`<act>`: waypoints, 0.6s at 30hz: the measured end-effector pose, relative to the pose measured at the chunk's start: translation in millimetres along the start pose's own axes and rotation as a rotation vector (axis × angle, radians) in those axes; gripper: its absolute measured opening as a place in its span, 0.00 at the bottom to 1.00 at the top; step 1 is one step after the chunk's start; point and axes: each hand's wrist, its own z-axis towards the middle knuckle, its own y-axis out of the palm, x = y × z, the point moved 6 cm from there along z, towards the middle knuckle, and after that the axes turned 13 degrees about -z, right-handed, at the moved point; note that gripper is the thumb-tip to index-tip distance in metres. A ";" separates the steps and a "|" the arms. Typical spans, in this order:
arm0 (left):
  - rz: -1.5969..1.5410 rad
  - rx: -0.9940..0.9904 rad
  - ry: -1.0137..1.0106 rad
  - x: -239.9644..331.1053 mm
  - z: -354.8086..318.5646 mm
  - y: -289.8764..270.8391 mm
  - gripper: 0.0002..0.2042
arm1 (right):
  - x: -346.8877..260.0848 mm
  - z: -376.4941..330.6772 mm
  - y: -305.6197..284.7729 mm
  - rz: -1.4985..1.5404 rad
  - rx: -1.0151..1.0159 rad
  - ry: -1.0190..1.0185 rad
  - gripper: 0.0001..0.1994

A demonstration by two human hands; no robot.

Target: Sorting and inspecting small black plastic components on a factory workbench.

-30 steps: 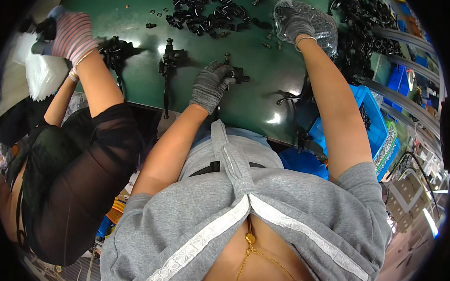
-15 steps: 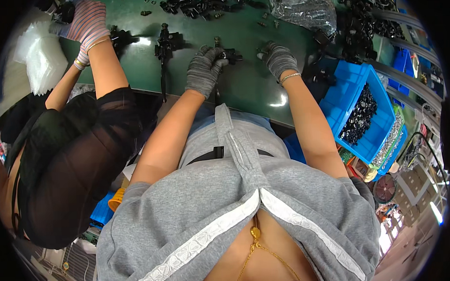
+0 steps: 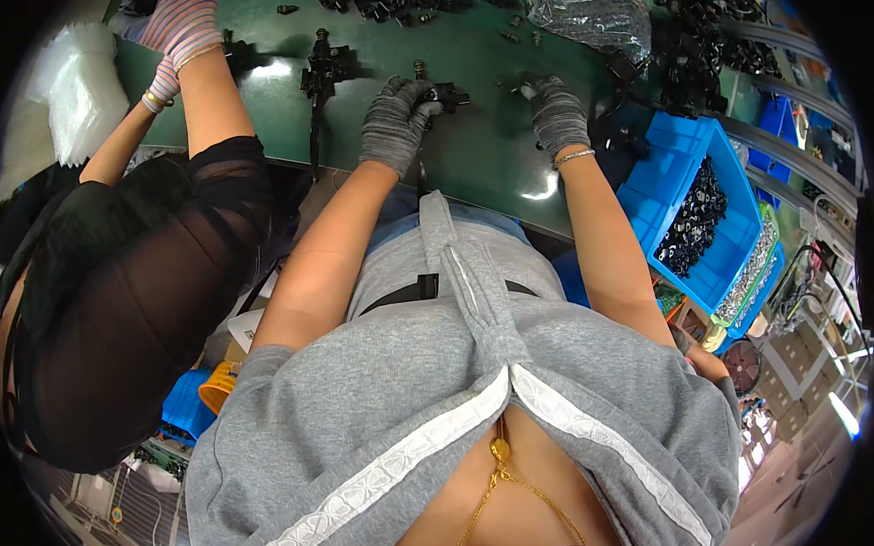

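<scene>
My left hand (image 3: 393,125), in a grey knit glove, is closed around a black lever assembly (image 3: 447,98) on the green table. A brassy fitting sticks up at the assembly's far end, and its thin lever points toward me. To the right, my right hand (image 3: 557,117), gloved alike, hovers close above the tabletop with its fingers drawn together. Whatever its fingertips pinch, if anything, is too small to make out. A second black lever assembly (image 3: 324,73) lies left of my left hand, with its long lever toward the table's near edge.
Small black parts (image 3: 399,0) lie heaped at the back. A clear plastic bag (image 3: 592,22) is at the back right. A blue bin (image 3: 733,205) of black pieces stands right of my forearm. At left, a co-worker's striped glove (image 3: 183,27) is near white plastic bags (image 3: 82,93).
My right hand has moved a little to the right, away from the lever assembly. My left hand keeps its hold. The whole view has shifted slightly.
</scene>
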 end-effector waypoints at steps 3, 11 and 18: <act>-0.025 -0.014 -0.056 -4.2 -0.5 1.3 0.16 | -3.8 2.3 -3.9 0.247 0.003 0.183 0.18; 0.021 0.005 -0.033 2.4 -3.6 0.0 0.16 | -101.4 2.4 -52.9 0.387 -0.101 -0.188 0.15; 0.039 0.016 -0.029 3.8 -3.1 1.3 0.15 | -109.1 11.2 -45.0 0.321 -0.115 -0.268 0.13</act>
